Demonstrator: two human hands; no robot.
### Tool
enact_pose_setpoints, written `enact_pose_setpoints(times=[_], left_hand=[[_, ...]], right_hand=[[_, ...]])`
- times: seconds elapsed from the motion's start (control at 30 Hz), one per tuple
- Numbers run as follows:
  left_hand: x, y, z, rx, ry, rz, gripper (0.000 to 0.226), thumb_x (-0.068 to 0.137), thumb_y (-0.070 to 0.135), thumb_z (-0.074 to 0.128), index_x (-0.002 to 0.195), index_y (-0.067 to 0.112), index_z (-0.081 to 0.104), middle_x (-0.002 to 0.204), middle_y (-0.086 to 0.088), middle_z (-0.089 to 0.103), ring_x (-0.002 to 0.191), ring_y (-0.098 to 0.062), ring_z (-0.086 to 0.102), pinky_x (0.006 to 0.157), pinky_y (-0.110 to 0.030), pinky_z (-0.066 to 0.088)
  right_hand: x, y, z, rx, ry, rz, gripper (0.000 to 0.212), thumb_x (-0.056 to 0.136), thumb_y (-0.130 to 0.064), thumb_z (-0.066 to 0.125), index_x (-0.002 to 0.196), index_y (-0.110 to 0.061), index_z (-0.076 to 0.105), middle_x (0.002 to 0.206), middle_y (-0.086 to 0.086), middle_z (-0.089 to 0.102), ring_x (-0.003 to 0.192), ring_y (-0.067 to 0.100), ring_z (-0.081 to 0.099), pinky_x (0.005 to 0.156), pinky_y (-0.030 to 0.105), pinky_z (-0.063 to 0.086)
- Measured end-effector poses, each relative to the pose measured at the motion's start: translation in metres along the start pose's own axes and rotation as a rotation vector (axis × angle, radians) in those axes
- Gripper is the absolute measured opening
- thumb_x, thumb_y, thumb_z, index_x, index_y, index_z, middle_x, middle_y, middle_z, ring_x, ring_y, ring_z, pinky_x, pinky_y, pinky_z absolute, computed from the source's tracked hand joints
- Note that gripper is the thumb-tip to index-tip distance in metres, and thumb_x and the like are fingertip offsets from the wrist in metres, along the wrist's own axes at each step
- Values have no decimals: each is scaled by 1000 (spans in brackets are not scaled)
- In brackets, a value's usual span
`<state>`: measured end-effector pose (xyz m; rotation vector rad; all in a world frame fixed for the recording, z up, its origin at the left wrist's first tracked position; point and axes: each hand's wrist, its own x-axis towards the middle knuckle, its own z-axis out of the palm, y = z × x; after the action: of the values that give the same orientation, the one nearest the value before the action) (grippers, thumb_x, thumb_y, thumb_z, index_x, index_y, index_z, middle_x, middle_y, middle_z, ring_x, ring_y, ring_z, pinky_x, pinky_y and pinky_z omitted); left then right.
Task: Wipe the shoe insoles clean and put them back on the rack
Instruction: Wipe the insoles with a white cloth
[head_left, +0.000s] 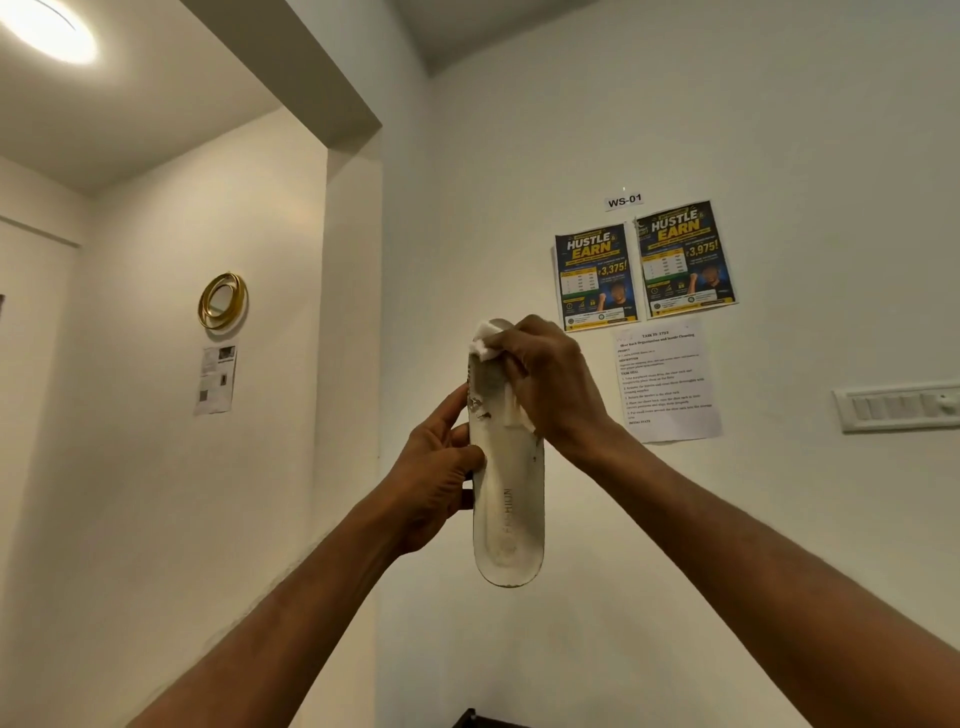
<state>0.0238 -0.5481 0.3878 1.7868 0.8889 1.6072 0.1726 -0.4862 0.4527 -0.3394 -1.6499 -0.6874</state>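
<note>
Holding: I have the white insole (508, 499) upright in mid-air, heel end near.
Right hand (556, 384): my curled fingers pinch a white tissue (485, 345) against its far tip.
Left hand (436, 467): I grip its left edge, thumb on the face.
Beyond: posters (644, 265), far wall, right.
</note>
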Motion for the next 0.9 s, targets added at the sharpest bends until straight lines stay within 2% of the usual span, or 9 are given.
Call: enact_pose_setpoints(times=[0.07,0.1,0.2,0.33,0.43,0.57,0.67,0.8,0.9], left_hand=[[0,1,-3,-5,10,2,87,93,-19,49,152,44,38,118,-9,74,117,-47,64,91,-67,55],[0,1,-4,-8,16,4,87,93,-19,48,152,44,38,118,-9,74,117,-47,64,91,-67,55],[1,0,-8,-14,41,12,88,92,-21,46,153,43,38,118,-9,74,112,-45,66,90,-65,56],[1,-1,-12,-29,54,10,89,92,-21,45,153,43,37,120,-9,73,104,-35,69,83,-58,59],[3,-2,-13,-39,57,12,89,92,-22,44,153,42,37,122,-8,73,104,-35,70,79,-53,60],[4,0,-12,-48,59,18,88,93,-22,43,154,41,36,122,-9,73,106,-36,69,81,-54,59],[5,0,-11,-40,50,26,89,91,-23,42,154,40,37,124,-10,73,107,-38,68,79,-50,59],[8,0,-9,-62,64,22,86,92,-22,42,154,37,38,123,-12,72,105,-35,68,75,-48,59],[10,0,-7,-66,80,31,81,95,-19,44,155,34,38,122,-10,73,105,-34,69,79,-49,60]], right_hand=[[7,7,-1,4,103,103,25,90,-13,70,114,-6,70,97,13,63,85,24,62,68,37,61],[8,6,0,-1,95,106,24,90,-12,69,114,-5,70,96,13,63,84,24,62,68,37,61],[0,-3,1,-47,-63,-25,25,88,-4,70,113,-4,70,100,15,65,87,27,65,71,40,61],[-1,7,2,-23,17,77,18,89,-8,70,107,-5,72,95,13,65,83,25,64,69,39,61],[-9,1,2,-32,-110,-13,18,90,-10,70,107,-5,72,99,13,66,86,26,65,71,39,61],[-14,4,3,23,-60,62,16,91,-14,69,104,-6,73,98,12,66,85,24,64,72,40,60],[-20,-6,3,17,-230,-39,18,90,-13,69,107,-8,73,105,12,67,91,27,66,76,41,61],[-18,-6,4,82,-107,76,16,89,-10,71,104,-8,75,102,12,69,87,25,68,77,39,61],[-24,-16,8,92,-231,-18,17,89,-12,70,105,-8,75,99,11,67,83,26,68,75,38,61]])
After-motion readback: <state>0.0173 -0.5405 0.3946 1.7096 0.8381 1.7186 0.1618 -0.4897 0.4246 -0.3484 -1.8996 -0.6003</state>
